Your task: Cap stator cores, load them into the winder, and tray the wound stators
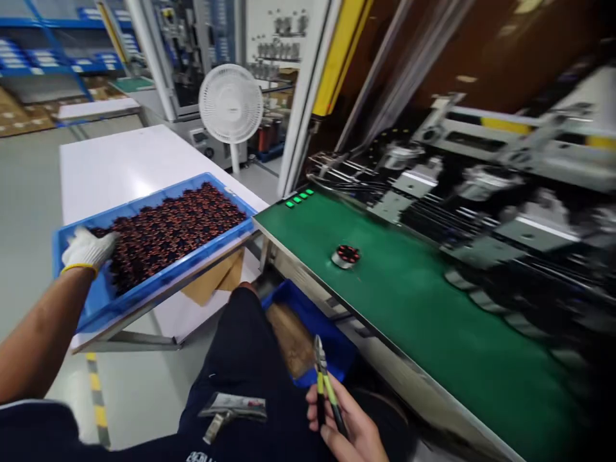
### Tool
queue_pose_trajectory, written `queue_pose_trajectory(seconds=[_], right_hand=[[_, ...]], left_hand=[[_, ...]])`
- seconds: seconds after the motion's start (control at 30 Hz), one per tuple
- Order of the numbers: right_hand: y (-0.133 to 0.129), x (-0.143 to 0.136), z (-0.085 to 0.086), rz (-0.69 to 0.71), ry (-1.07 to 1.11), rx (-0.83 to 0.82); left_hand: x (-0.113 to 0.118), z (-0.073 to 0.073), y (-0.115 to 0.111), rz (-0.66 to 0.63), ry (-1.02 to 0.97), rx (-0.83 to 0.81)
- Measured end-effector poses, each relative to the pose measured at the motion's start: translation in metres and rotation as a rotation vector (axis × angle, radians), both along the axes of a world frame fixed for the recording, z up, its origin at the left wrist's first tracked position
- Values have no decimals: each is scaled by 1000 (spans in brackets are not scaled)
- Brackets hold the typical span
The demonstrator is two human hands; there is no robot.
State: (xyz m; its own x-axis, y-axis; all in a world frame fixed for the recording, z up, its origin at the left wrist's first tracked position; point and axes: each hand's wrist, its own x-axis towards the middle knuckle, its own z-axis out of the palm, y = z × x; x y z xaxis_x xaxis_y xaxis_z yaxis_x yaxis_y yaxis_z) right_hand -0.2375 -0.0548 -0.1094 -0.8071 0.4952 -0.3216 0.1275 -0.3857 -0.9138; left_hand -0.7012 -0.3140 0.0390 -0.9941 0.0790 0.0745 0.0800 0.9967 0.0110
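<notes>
Bright left, dim right, motion-blurred machinery (486,185), glare on tabletop (120,160)

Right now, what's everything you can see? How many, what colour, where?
Table: one, white, left
Tray: one, blue, on table
Small parts: many, black and copper, in tray
Worktop: one, green, right
Round part: one, silver, black, red, on worktop
Squares: four, bright green, worktop's far corner
Machine: one, silver and black, beyond worktop
Fan: one, white, beyond table
Bin: one, blue, below worktop
Shelves: several, blue, far left
Pliers: one, yellow-green and black, in right hand
Left hand: one, white-gloved, at small parts
Right hand: one, bare, lower centre
</notes>
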Motion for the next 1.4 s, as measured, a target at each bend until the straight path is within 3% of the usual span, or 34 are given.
queue_pose_trajectory(seconds=[0.07,0.1,0.13,0.2,0.3,0.37,0.43,0.53,0.6,0.7,0.93,1.1,1.23,1.4], right_hand=[[3,4,-5,29,44,5],[3,6,-7,44,57,11],[3,8,-8,56,70,15],[-1,11,-9,25,89,16],[-12,15,-12,-122,90,13],[-19,21,-15,-230,71,14],[-26,29,-17,-287,51,19],[-31,41,-14,-340,37,39],[-31,46,-10,-354,45,54],[-27,47,-1,-297,85,81],[-12,29,19,-144,200,164],[-9,16,30,-59,209,150],[-11,9,30,4,216,122],[-14,8,27,22,283,108]], left_hand=[[14,15,45,63,81,157],[26,20,72,-33,68,201],[40,24,102,-172,88,220],[69,22,167,-590,26,236],[101,-1,263,-1009,-162,271],[113,-22,317,-1186,-329,306],[120,-41,356,-1339,-542,402],[126,-57,389,-1423,-747,531],[131,-61,395,-1398,-756,557],[142,-57,381,-1316,-664,572],[184,-31,279,-1210,-406,748],[196,-35,224,-1237,-351,850],[197,-42,203,-1208,-305,833],[203,-41,195,-1265,-320,844]])
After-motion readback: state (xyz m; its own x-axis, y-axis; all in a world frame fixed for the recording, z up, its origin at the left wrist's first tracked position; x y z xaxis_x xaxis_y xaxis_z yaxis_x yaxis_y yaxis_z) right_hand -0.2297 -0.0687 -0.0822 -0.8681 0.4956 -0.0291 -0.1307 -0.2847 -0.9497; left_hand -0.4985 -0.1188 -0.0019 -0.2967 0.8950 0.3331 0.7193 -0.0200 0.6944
